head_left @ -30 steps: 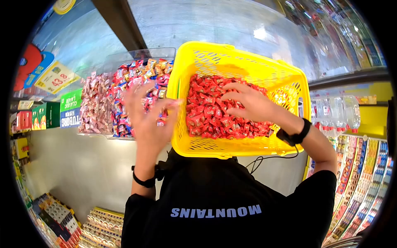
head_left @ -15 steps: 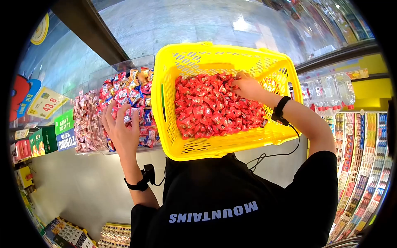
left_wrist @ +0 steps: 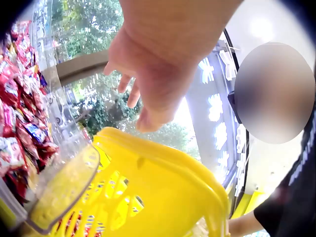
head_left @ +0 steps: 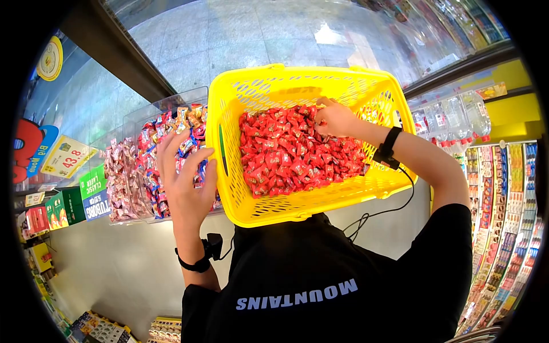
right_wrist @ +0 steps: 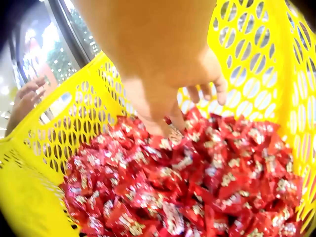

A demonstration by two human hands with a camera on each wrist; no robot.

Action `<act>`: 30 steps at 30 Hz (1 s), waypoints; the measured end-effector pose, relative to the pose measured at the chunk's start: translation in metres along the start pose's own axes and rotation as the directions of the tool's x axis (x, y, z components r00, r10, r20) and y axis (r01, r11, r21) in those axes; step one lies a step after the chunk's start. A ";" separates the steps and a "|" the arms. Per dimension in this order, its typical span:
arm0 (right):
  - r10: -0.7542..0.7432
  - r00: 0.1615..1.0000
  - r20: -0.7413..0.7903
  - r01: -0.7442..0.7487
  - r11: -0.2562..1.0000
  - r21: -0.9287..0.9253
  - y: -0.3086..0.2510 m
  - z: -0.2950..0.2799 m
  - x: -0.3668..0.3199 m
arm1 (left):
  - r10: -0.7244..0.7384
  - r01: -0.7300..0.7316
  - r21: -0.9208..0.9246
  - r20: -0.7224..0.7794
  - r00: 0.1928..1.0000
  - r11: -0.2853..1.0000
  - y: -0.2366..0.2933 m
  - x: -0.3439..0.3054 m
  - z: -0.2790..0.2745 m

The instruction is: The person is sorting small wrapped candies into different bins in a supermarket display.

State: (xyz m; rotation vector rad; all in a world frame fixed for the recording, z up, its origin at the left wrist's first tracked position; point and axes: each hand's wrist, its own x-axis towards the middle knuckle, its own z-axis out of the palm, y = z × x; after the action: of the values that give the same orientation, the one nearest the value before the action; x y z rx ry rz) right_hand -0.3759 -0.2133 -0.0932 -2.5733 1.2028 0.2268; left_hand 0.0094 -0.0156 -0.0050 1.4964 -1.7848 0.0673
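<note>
The yellow basket holds a heap of red-wrapped candies. At the heap's back right, my right hand has its fingers bent; in the right wrist view, thumb and finger of the right hand pinch a small red-wrapped candy. My left hand is raised beside the basket's left rim, fingers spread and holding nothing. The left wrist view shows the left hand above the basket rim. Behind it lie mixed candies in a clear bin.
Pink-wrapped candies fill the bin's left part. A price sign and beer cartons stand farther left. Clear bottles are right of the basket, above stocked shelves. A black cable hangs from the right wrist.
My right hand has gone from loosely spread over the red candies to bent fingers at their back right. My left hand swung out over the mixed candies, then came back toward the basket's rim.
</note>
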 end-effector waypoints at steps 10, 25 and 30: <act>-0.510 0.831 -0.222 0.548 0.686 0.479 -0.136 -0.114 -0.026 | 0.236 -0.214 -0.129 0.191 0.953 0.968 0.059 0.022 0.023; -0.261 0.951 0.167 0.176 0.898 0.403 -0.079 -0.075 -0.011 | -0.038 0.039 0.064 -0.011 0.999 0.997 -0.017 -0.021 -0.005; -0.112 0.981 0.160 0.081 0.979 0.187 -0.045 -0.012 0.004 | -0.094 0.073 0.199 0.101 0.990 0.977 -0.051 -0.035 -0.014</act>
State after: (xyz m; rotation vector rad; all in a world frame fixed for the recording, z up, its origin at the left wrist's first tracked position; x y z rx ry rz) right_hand -0.3379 -0.1927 -0.0743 -2.3945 0.9863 0.2960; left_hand 0.0598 0.0048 -0.0376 1.7426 -1.8423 0.1228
